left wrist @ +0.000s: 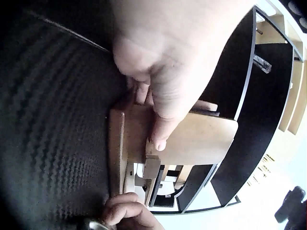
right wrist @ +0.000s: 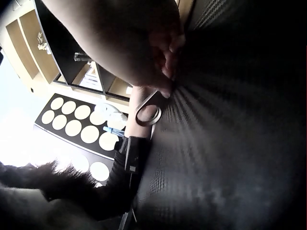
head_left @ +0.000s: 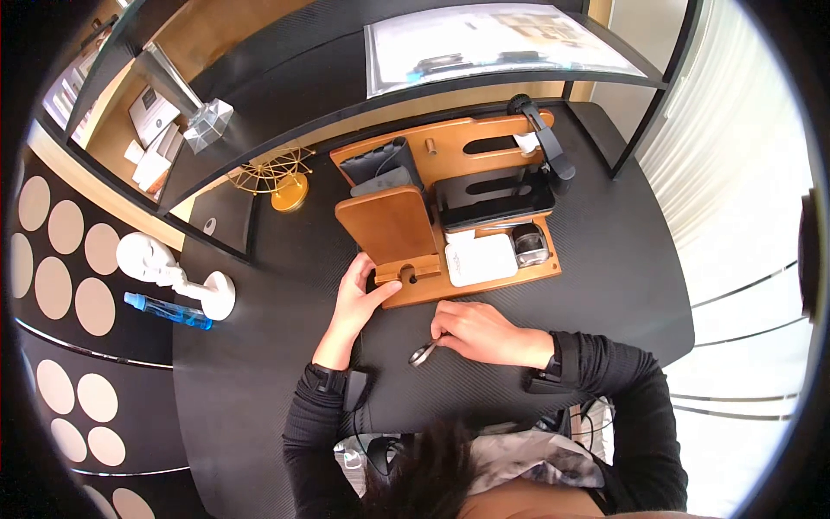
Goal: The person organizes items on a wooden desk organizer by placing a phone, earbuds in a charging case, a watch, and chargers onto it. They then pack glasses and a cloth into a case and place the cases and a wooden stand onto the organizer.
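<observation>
A brown wooden desk organizer stands on the black desk, its upright panel facing the person. My left hand grips the organizer's left front corner, its thumb on the ledge at the foot of the panel and the other fingers partly hidden behind the edge. In front of the organizer, my right hand pinches a small metal piece close over the desk. One end of this piece is an oval ring; its other end is hidden in the fingers.
A white box and a dark round case lie on the organizer's tray. A black clamp arm sits at its right end. A white head figurine, a blue tube and a gold wheel ornament stand left, below a black shelf.
</observation>
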`<state>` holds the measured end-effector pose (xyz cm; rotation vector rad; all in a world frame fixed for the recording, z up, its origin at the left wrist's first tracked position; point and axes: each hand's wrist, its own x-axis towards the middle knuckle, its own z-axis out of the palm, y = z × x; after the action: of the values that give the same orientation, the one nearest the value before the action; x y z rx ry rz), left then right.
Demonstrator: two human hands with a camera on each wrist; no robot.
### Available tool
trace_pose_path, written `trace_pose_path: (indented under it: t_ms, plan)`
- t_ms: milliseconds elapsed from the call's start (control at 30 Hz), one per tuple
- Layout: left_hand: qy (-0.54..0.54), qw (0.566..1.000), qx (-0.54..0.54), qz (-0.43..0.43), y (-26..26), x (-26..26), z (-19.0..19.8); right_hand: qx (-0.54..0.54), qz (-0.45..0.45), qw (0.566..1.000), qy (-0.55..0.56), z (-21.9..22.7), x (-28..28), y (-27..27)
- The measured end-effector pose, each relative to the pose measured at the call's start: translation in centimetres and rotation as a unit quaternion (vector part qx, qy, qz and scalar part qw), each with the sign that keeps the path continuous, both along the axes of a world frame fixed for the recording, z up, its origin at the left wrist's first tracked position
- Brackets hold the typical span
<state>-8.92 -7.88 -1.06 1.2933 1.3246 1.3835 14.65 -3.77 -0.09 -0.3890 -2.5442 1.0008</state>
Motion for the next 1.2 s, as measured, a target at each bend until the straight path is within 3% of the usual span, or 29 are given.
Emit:
trace_pose_path:
  t_ms: [100, 267, 333, 367, 400, 433, 533, 633, 733, 767, 833, 933, 1200]
  plan:
    - [-0.012, 1.0, -0.004, -0.007, 0.0, -0.4, 0.0, 0.036, 0.006, 0.999, -0.025, 0.5, 0.2, 0.0]
    - [-0.049, 0.999, -0.004, -0.01, 0.0, -0.5, 0.3, -0.012, 0.037, 0.999, -0.014, 2.3, 1.1, 1.5]
    - [-0.044, 0.999, -0.023, -0.021, -0.2, -0.5, 0.3, -0.236, 0.059, 0.97, -0.009, 5.3, 1.7, 2.8]
    - [-0.046, 0.999, -0.02, -0.019, -0.2, -0.6, 0.2, -0.244, 0.042, 0.967, 0.053, 5.9, 1.8, 3.9]
    - [-0.046, 0.998, -0.024, -0.023, -0.2, -0.8, 0.1, -0.176, 0.0, 0.975, 0.139, 6.8, 1.6, 5.0]
    - [-0.045, 0.998, -0.03, -0.028, -0.1, -0.8, 0.0, -0.333, -0.017, 0.916, 0.225, 6.9, 1.2, 6.1]
    - [-0.047, 0.998, -0.044, -0.022, -0.2, -0.3, 0.9, -0.271, -0.2, 0.919, 0.203, 9.5, -0.5, 9.3]
    - [-0.068, 0.997, -0.019, -0.028, -0.1, -0.6, 0.1, -0.197, -0.249, 0.909, 0.27, 5.8, -3.5, 12.4]
    - [-0.076, 0.997, -0.028, -0.012, -0.3, -0.2, 0.8, -0.088, -0.336, 0.929, 0.129, 6.1, -3.7, 11.5]
    - [-0.073, 0.996, -0.039, -0.011, -0.3, -0.3, 0.7, -0.088, -0.338, 0.928, 0.13, 6.4, -3.6, 11.4]
    - [-0.073, 0.997, -0.037, -0.016, -0.2, -0.2, 0.9, 0.014, -0.337, 0.933, 0.126, 6.5, -3.3, 11.3]
    - [-0.068, 0.997, -0.036, -0.019, -0.3, -0.4, 0.5, 0.041, -0.346, 0.929, 0.124, 6.1, -3.3, 11.3]
    - [-0.051, 0.998, -0.029, -0.019, -0.3, -0.7, 0.2, -0.009, -0.305, 0.946, 0.109, 7.8, -2.4, 9.7]
